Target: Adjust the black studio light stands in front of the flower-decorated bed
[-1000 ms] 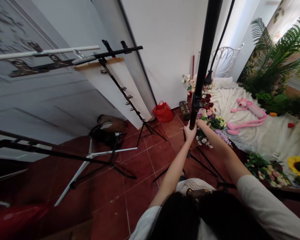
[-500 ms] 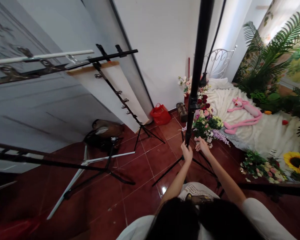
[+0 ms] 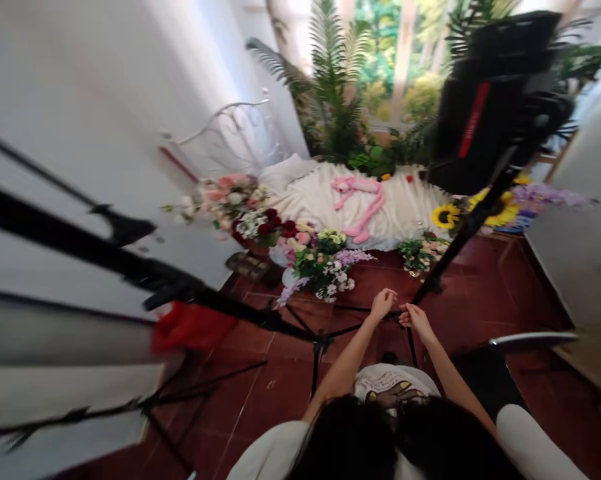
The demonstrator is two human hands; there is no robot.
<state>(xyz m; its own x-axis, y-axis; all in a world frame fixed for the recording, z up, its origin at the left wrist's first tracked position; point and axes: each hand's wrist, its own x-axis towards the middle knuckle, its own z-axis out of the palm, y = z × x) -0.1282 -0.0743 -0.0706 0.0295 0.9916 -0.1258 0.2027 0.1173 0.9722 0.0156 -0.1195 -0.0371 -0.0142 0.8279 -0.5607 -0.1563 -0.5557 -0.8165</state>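
My left hand [image 3: 383,303] is in front of my body, its fingers loosely curled and slightly apart, with no held object visible. Just to its right, my right hand [image 3: 416,320] has bent, parted fingers and also shows nothing in it. Both are close to the lower end of a black stand [image 3: 443,263] that slants up to a dark studio light [image 3: 473,120] with a red stripe. No grip on the stand is visible. Another black stand [image 3: 240,310] leans across the left, its legs spreading on the floor left of my hands.
Artificial flowers [image 3: 320,260] stand before a cream-draped bed [image 3: 305,200] holding a pink plush toy [image 3: 373,203]. Sunflowers [image 3: 445,215] are at its right end. A red bag [image 3: 193,327] lies left, behind stand poles. Low right, a curved pale bar [image 3: 533,339] crosses the view.
The view has swung right, bringing the studio light into sight. My left hand has left the black pole it was holding; both hands are now beside the other stand.
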